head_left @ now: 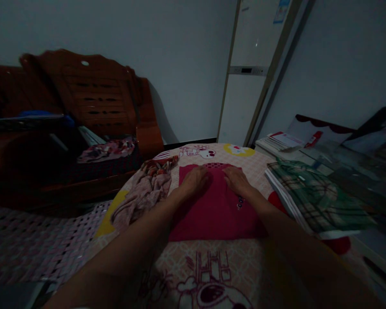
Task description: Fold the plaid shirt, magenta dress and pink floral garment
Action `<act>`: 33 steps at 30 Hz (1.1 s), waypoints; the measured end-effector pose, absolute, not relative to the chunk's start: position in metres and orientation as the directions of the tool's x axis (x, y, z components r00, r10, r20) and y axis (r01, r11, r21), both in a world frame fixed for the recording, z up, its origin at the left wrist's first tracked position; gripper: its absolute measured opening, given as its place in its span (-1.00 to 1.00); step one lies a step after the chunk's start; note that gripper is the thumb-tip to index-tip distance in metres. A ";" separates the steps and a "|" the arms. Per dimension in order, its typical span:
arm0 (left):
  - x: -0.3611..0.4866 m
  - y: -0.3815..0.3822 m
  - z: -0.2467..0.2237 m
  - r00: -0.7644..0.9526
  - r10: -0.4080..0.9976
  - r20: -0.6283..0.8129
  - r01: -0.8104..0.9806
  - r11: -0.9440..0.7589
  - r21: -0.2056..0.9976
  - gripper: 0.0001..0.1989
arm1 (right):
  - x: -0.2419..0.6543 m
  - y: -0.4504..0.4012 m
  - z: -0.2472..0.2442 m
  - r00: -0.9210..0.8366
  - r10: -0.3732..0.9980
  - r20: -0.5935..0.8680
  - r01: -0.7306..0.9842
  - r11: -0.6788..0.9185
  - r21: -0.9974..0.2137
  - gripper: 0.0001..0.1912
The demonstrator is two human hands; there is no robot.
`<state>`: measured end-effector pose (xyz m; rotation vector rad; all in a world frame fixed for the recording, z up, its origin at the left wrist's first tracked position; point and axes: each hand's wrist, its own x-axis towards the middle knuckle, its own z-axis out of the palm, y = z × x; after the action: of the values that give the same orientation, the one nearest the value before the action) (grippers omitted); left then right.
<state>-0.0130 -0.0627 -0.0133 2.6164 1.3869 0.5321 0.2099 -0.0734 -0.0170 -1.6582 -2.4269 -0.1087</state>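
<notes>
A dark pink garment [212, 214] lies spread flat in a rough rectangle on the patterned cloth [244, 266] in front of me. Dark dots run along its far edge, and a small decoration shows on its right side. My left hand [194, 179] rests on the upper left of the garment, fingers stretched forward. On the upper right lies my right hand [236, 179], its fingers also extended and pressed lightly down. Neither hand grips anything. To the left is a crumpled greyish-pink garment [144, 195]. A folded green plaid garment [318, 193] sits on the right, on top of something white.
A wooden armchair [99, 94] with cloth on its seat stands at the far left. Behind the covered surface is a tall white cabinet-like appliance [247, 103] against the wall. Papers [284, 140] lie on a cabinet at the right. Woven matting [35, 240] shows at lower left.
</notes>
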 end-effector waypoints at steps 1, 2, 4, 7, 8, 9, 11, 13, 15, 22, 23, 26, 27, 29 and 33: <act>-0.013 -0.071 -0.019 0.547 0.804 0.235 0.749 -0.595 0.292 -0.67 | 0.211 -0.080 -0.024 -0.363 0.911 0.196 0.921 0.383 -0.073 -0.58; -0.013 -0.077 -0.026 0.561 0.797 0.226 0.739 -0.605 0.296 -0.63 | 0.213 -0.085 -0.031 -0.365 0.914 0.179 0.918 0.386 -0.095 -0.53; -0.017 -0.084 -0.038 0.559 0.807 0.190 0.759 -0.590 0.275 -0.49 | 0.219 -0.094 -0.044 -0.342 0.929 0.138 0.923 0.360 -0.134 -0.44; -0.027 -0.083 -0.050 0.563 0.818 0.119 0.788 -0.575 0.222 -0.38 | 0.232 -0.099 -0.058 -0.289 0.951 0.113 0.944 0.303 -0.133 -0.38; -0.030 -0.081 -0.050 0.565 0.817 0.115 0.791 -0.576 0.208 -0.37 | 0.236 -0.099 -0.061 -0.279 0.953 0.118 0.948 0.293 -0.124 -0.37; -0.034 -0.080 -0.050 0.561 0.819 0.119 0.795 -0.573 0.196 -0.37 | 0.240 -0.098 -0.063 -0.272 0.954 0.124 0.951 0.286 -0.116 -0.37; -0.040 -0.076 -0.046 0.543 0.831 0.118 0.814 -0.556 0.170 -0.36 | 0.244 -0.096 -0.066 -0.264 0.956 0.126 0.954 0.278 -0.110 -0.35; -0.046 -0.074 -0.043 0.539 0.838 0.080 0.826 -0.545 0.146 -0.37 | 0.246 -0.095 -0.067 -0.266 0.957 0.118 0.954 0.279 -0.113 -0.35; -0.051 -0.071 -0.043 0.547 0.837 0.037 0.827 -0.546 0.135 -0.38 | 0.247 -0.094 -0.068 -0.272 0.955 0.119 0.951 0.286 -0.118 -0.36; -0.053 -0.065 -0.050 0.493 0.869 0.037 0.855 -0.492 0.163 -0.36 | 0.254 -0.088 -0.068 -0.182 0.975 0.126 0.972 0.198 -0.126 -0.38; -0.053 -0.064 -0.051 0.474 0.879 0.037 0.865 -0.474 0.164 -0.36 | 0.255 -0.087 -0.068 -0.157 0.980 0.121 0.977 0.173 -0.127 -0.38; -0.051 -0.062 -0.051 0.397 0.916 0.051 0.903 -0.400 0.158 -0.33 | 0.257 -0.084 -0.069 -0.118 0.986 0.121 0.982 0.133 -0.131 -0.35; -0.050 -0.062 -0.051 0.370 0.927 0.060 0.914 -0.375 0.154 -0.32 | 0.258 -0.083 -0.070 -0.115 0.985 0.126 0.983 0.131 -0.132 -0.34; -0.048 -0.062 -0.051 0.331 0.941 0.073 0.929 -0.338 0.151 -0.30 | 0.258 -0.082 -0.072 -0.106 0.985 0.135 0.983 0.125 -0.138 -0.33; -0.047 -0.062 -0.048 0.298 0.953 0.045 0.941 -0.302 0.153 -0.28 | 0.260 -0.079 -0.078 -0.078 0.986 0.151 0.982 0.102 -0.157 -0.31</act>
<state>-0.0468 -0.0619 -0.0476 2.4516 1.7953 0.1939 0.2603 -0.0795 -0.0775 -1.9705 -2.1585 0.0215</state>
